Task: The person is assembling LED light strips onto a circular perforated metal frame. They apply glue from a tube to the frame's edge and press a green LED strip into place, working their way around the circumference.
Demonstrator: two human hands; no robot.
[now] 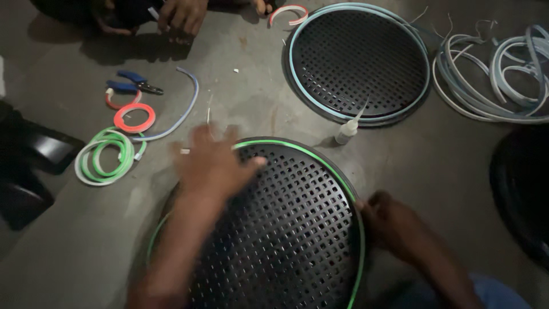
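Note:
A round black perforated panel with a green strip along its rim lies in front of me on the grey floor. My left hand is blurred, fingers spread, over the panel's upper left edge; it holds nothing. My right hand grips the panel's right rim where the green strip runs. A small clear squeeze bottle with a long nozzle stands just beyond the panel.
A second black perforated panel edged with pale blue strip lies at the back. Pale strip coils lie right. Green coil, orange coil, blue-handled pliers lie left. Another person's hand is at the top.

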